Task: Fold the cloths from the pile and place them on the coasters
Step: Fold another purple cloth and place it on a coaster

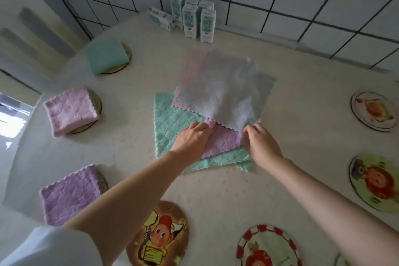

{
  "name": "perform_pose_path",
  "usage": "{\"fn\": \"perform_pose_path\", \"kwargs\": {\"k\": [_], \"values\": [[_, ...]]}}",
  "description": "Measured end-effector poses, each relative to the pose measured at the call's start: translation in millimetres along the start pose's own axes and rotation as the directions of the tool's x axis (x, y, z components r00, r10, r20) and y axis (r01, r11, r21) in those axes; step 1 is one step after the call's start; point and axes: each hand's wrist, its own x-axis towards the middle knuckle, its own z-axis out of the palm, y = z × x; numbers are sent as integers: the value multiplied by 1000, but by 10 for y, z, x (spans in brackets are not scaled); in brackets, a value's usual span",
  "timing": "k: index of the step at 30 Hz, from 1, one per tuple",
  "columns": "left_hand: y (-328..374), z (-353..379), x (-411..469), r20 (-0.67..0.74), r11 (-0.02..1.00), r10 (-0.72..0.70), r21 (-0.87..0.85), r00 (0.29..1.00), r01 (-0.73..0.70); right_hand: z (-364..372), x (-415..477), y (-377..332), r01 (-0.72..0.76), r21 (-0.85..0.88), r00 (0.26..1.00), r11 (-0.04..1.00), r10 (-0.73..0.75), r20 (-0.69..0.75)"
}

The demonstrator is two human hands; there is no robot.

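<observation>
Two hands, the left hand (193, 137) and right hand (260, 143), appear to pinch the blurred grey square terry cloth (224, 93), which should fold best with corners matched.

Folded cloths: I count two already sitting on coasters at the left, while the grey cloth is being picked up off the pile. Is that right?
Not two but three: the head view shows a folded green cloth, a pink one and a purple one, each on a coaster at the left. The rest holds: the right hand pinches the grey cloth on the pile.
</observation>
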Motion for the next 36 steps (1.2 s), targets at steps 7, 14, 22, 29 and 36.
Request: {"fn": "perform_pose_path", "kwargs": {"k": [7, 14, 22, 29, 36], "values": [[-53, 197, 594, 0, 986, 143, 90, 990, -143, 82, 426, -22, 37, -211, 998, 977, -26, 55], [-164, 196, 892, -3, 979, 191, 76, 982, -190, -194, 559, -35, 44, 14, 994, 999, -43, -103], [-610, -314, 1330, -62, 997, -64, -41, 996, 62, -796, 932, 390, 21, 155, 983, 988, 8, -185], [-752, -882, 1608, -177, 978, -202, -89, 963, 189, -1257, 1277, 514, -84, 305, 951, 949, 168, -259], [-207, -1475, 1581, -444, 945, -278, -283, 852, 161, -1783, 933, 333, 45, 301, 865, 953, 114, -489]]}}
